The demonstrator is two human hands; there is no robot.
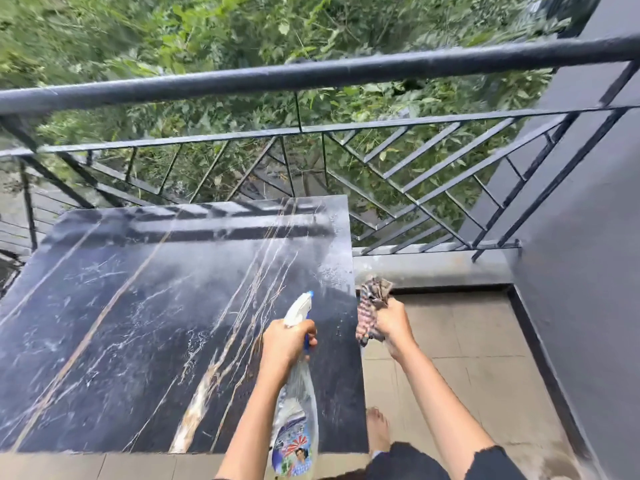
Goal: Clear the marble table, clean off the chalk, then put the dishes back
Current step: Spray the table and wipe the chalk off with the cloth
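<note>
Left hand (287, 344) grips clear plastic spray bottle (296, 410) over black marble desk (138, 323); right hand (393, 323) clutches striped cloth (370, 315) beside edge. Risk: overspray past desk, wet floor slip hazard.

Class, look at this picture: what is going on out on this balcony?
Someone stands at a black marble table with pale veins. The left hand grips a clear plastic spray bottle with a white trigger head, pointed over the table. The right hand holds a bunched checked cloth off the table's right edge. Droplets speckle its far right part.
</note>
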